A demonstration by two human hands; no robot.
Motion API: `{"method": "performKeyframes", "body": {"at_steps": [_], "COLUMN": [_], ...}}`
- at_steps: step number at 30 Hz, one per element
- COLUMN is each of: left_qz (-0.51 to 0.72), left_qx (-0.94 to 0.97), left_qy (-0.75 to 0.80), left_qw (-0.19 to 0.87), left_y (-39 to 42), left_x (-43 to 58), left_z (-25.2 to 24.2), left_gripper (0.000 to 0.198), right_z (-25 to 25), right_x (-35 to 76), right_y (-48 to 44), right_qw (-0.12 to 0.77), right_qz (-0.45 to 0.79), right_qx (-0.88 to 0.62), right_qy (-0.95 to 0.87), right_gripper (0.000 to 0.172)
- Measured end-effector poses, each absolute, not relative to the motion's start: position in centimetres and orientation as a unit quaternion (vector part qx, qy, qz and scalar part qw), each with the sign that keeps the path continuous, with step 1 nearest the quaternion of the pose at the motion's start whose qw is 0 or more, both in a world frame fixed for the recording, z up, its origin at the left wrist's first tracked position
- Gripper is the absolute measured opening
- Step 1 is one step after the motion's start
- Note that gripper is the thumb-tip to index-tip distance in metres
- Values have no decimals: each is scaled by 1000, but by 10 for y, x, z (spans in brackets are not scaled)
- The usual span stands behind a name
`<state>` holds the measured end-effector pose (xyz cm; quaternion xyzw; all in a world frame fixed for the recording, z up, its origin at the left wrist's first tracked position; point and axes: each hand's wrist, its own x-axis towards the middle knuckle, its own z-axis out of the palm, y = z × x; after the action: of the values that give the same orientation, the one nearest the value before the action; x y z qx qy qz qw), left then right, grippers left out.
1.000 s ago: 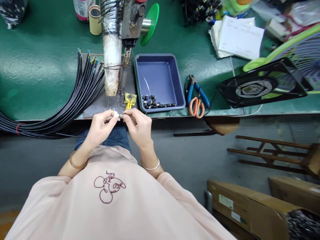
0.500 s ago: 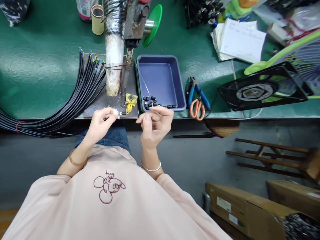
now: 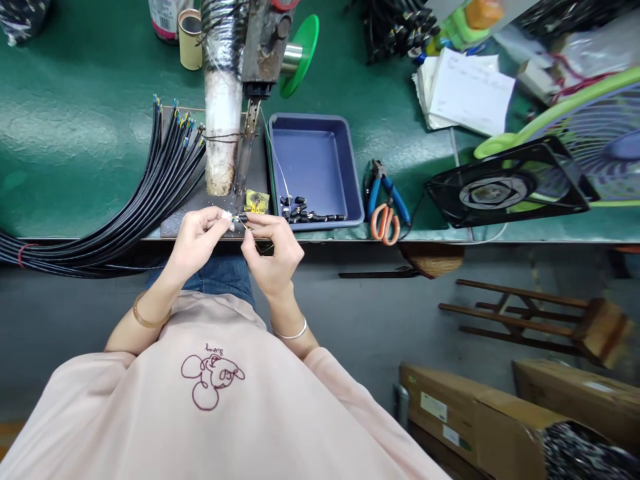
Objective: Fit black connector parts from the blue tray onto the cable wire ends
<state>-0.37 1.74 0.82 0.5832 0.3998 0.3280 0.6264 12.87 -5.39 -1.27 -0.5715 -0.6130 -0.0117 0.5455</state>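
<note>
My left hand (image 3: 197, 239) is closed in a pinch on the end of a black cable at the front edge of the green bench (image 3: 75, 133). My right hand (image 3: 273, 252) is pinched right beside it, fingertips meeting the cable end and holding a small part I cannot make out. Just beyond both hands stands a soldering machine (image 3: 240, 80) with a yellow clip (image 3: 256, 201) at its base. A bundle of black cables (image 3: 150, 193) fans out to the left. The blue tray (image 3: 345, 173) to the right holds several small black parts (image 3: 307, 212).
Blue-handled pliers (image 3: 385, 193) and orange scissors (image 3: 384, 223) lie right of the tray. A black fan frame (image 3: 505, 183), a green fan (image 3: 590, 127) and papers (image 3: 467, 87) fill the right side. A wooden stool (image 3: 540, 313) and cardboard boxes (image 3: 480, 413) are on the floor.
My right hand went out toward the tray half a second ago and has come back to the left hand. The left hand stayed at the bench edge holding the cable end.
</note>
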Motion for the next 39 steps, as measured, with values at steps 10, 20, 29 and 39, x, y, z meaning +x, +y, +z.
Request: {"method": "performKeyframes", "body": {"at_steps": [10,20,29,39], "left_qz": [332,341,342,323], "left_qx": [593,588,597,586], "left_qy": [404,407,409,407], "left_qw": [612,610,599,622], "left_y": [22,24,23,24], "left_x": [-2,1,0,-3], "left_z": [12,11,17,17], "left_gripper": [30,30,28,25], "right_z": [-7,-7,-3,2], "right_x": [132,131,130,133], "right_y": [-48,-46,-46,-50], "right_qw": [532,545,542,518], "right_qz": [10,24,11,13], "right_qx": [-594,-588,-587,-576], "right_qy": [-603,-597,-601,-632], "right_gripper": [16,16,15,17]}}
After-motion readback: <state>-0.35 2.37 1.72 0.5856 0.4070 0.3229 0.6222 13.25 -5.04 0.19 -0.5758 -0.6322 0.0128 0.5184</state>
